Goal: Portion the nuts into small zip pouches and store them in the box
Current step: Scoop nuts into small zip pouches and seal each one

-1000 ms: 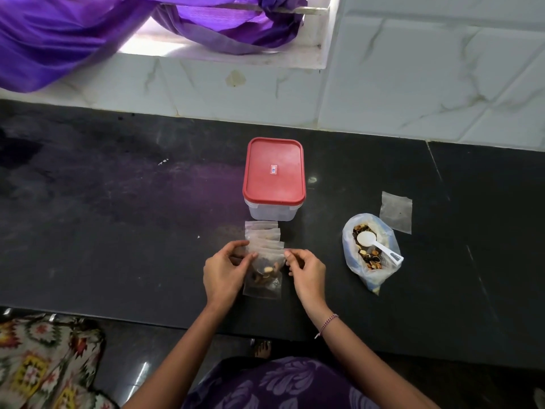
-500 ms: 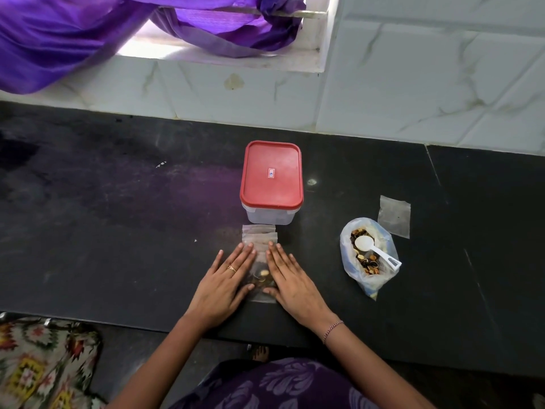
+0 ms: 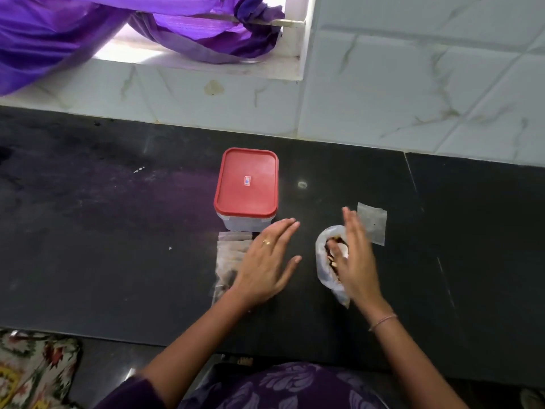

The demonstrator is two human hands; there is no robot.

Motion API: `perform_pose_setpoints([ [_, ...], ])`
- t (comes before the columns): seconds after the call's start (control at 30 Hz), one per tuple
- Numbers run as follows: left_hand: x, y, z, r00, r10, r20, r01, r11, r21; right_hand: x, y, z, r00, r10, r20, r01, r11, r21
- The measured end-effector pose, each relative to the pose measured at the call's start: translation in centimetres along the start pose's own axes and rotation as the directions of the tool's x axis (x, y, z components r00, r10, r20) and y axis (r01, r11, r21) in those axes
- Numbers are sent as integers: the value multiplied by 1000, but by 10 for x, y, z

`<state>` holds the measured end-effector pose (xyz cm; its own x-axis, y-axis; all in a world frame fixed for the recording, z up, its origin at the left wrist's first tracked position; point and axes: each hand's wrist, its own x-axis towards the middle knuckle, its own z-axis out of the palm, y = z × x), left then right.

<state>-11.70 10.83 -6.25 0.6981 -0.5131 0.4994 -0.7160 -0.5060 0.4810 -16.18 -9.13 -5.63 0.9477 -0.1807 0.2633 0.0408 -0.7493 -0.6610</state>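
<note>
A clear box with a red lid [image 3: 246, 183] stands shut on the black counter. In front of it lies a stack of small zip pouches [image 3: 230, 255], the nearest holding nuts. My left hand [image 3: 267, 265] hovers flat with straight fingers over the right part of that stack and holds nothing. To the right sits a plastic bag of nuts [image 3: 324, 261] with a white scoop [image 3: 339, 249] inside. My right hand [image 3: 355, 258], blurred, is over the bag with fingers straight, covering much of it. One empty pouch [image 3: 373, 222] lies beyond the bag.
The black counter [image 3: 118, 231] meets a marble-tiled wall at the back. A purple curtain [image 3: 88, 31] hangs at a window at top left. The counter's front edge runs near my body, with a patterned mat [image 3: 29, 370] on the floor at lower left.
Both hands had been pressing the filled pouch flat. They have lifted off it and moved right, the right hand swinging over to the bag of nuts.
</note>
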Motion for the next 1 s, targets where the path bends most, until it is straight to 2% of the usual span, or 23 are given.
perform_pose_setpoints([
  [0.1, 56, 28, 38, 991, -80, 110, 84, 996, -29, 28, 41, -47, 948, 293, -120, -286, 955, 73],
  [0.2, 110, 41, 75, 929, -272, 252, 272, 962, 33, 61, 91, -79, 835, 548, -54, -546, 837, 46],
  [0.27, 138, 44, 96, 875, -324, 359, 291, 946, 143, 78, 122, -85, 731, 681, 28, -680, 725, 107],
  [0.33, 158, 47, 112, 796, -377, 473, 319, 926, 201, 89, 143, -82, 647, 755, 108, -758, 621, 202],
  [0.43, 175, 51, 135, 673, -488, 556, 423, 871, 252, 98, 157, -70, 590, 792, 156, -799, 545, 254],
  [0.63, 189, 49, 160, 473, -638, 608, 556, 751, 356, 110, 170, -46, 592, 796, 126, -793, 548, 266],
  [0.8, 192, 47, 163, 417, -689, 592, 694, 662, 282, 116, 165, -39, 543, 825, 160, -805, 456, 380],
  [1.0, 193, 43, 157, 444, -734, 514, 829, 554, 75, 118, 155, -45, 506, 831, 232, -777, 323, 540],
])
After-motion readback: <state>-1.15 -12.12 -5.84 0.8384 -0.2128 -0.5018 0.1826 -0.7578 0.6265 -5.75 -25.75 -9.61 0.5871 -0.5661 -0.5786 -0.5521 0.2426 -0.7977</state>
